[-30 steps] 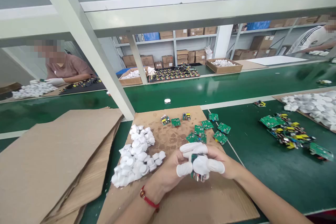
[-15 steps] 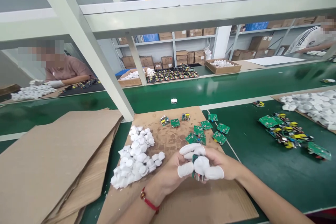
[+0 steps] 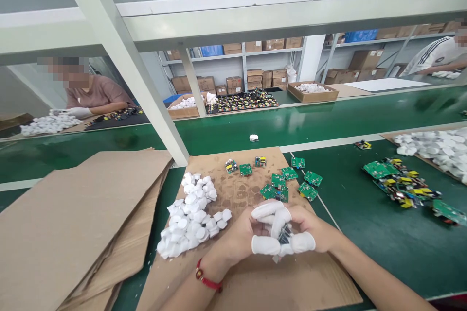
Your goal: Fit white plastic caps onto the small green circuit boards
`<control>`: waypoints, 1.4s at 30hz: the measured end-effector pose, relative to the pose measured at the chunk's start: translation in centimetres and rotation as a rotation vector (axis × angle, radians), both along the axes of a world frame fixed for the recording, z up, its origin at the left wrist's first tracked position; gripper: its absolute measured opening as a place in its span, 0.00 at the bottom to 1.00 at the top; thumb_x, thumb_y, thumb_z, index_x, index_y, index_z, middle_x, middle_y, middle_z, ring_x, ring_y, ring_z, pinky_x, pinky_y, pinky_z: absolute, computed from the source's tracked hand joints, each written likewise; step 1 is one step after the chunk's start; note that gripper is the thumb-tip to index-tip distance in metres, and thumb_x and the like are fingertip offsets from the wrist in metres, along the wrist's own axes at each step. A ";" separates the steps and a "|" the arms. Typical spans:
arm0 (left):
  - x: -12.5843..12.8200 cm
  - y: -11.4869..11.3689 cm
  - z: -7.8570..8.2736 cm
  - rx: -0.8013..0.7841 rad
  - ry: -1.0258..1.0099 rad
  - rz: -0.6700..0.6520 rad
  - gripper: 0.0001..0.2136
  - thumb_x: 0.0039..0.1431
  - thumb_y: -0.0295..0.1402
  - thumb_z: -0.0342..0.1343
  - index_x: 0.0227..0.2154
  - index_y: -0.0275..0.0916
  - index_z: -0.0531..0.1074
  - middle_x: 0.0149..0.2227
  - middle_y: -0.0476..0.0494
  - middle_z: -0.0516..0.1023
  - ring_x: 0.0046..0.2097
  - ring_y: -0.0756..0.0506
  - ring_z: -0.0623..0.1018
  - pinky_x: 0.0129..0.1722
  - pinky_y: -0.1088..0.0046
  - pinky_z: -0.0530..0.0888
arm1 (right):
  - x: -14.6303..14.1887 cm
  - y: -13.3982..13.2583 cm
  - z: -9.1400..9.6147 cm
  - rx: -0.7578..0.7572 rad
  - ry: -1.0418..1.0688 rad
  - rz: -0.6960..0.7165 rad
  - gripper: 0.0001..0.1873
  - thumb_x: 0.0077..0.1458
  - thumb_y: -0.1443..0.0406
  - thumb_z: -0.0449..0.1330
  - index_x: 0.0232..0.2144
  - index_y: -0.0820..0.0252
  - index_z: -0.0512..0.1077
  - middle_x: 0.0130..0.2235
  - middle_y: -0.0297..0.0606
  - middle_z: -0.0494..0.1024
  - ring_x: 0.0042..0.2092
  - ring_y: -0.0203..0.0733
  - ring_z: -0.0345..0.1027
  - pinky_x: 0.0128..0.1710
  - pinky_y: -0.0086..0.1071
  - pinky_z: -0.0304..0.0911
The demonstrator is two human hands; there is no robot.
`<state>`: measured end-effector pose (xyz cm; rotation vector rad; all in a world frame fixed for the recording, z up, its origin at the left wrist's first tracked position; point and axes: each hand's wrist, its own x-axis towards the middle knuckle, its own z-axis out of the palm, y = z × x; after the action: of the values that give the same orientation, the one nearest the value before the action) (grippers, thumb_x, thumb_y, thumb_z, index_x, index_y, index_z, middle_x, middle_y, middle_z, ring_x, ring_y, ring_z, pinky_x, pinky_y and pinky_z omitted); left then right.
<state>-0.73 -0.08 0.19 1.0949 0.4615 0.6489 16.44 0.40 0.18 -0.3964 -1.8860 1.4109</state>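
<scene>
Above the near part of a cardboard sheet (image 3: 262, 279), my left hand (image 3: 251, 231) and my right hand (image 3: 308, 228) are closed together around a small circuit board (image 3: 284, 234). White finger cots cover several of my fingertips. Dark and silvery parts of the board show between the fingers; the rest is hidden, and a white piece beneath is hard to tell from the cots. Left of my hands lies a heap of white pads (image 3: 195, 214). Just beyond my fingers rest several green circuit boards (image 3: 278, 180), some on the cardboard and some on the green table.
Stacked cardboard sheets (image 3: 83, 204) lie at left, beside a slanted white post (image 3: 124, 68). More circuit boards (image 3: 404, 180) and white pads (image 3: 436, 148) are at right. Across the green belt (image 3: 219, 131), which carries one white-topped board (image 3: 254, 137), two people work.
The board between my hands has been turned, so its white-covered face no longer shows and its components do. The white-topped board on the belt has shifted slightly right.
</scene>
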 end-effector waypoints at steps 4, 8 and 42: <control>-0.1 0.0 0.5 0.025 0.046 -0.014 0.21 0.34 0.27 0.67 0.36 0.37 0.71 0.29 0.50 0.73 0.25 0.53 0.71 0.25 0.79 0.69 | -0.2 0.2 -0.3 0.070 0.030 0.013 0.16 0.49 0.52 0.60 0.29 0.59 0.75 0.47 0.45 0.73 0.54 0.48 0.60 0.53 0.44 0.53; 0.2 0.1 1.1 0.068 0.077 0.006 0.11 0.38 0.30 0.66 0.27 0.33 0.72 0.23 0.50 0.72 0.24 0.53 0.70 0.25 0.79 0.68 | -0.4 0.0 -0.3 0.057 0.032 -0.071 0.14 0.52 0.55 0.59 0.26 0.60 0.73 0.46 0.46 0.74 0.49 0.46 0.65 0.49 0.41 0.59; 0.5 0.1 0.1 0.045 0.010 0.027 0.21 0.41 0.41 0.64 0.38 0.35 0.72 0.29 0.45 0.76 0.32 0.48 0.74 0.30 0.76 0.68 | -0.7 0.3 -0.9 -0.032 0.053 -0.124 0.15 0.52 0.53 0.57 0.32 0.59 0.73 0.46 0.46 0.72 0.32 0.38 0.71 0.30 0.33 0.68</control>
<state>-0.21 -0.02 0.29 1.1366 0.4733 0.6806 15.74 0.65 -0.75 -0.4780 -1.7675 1.3576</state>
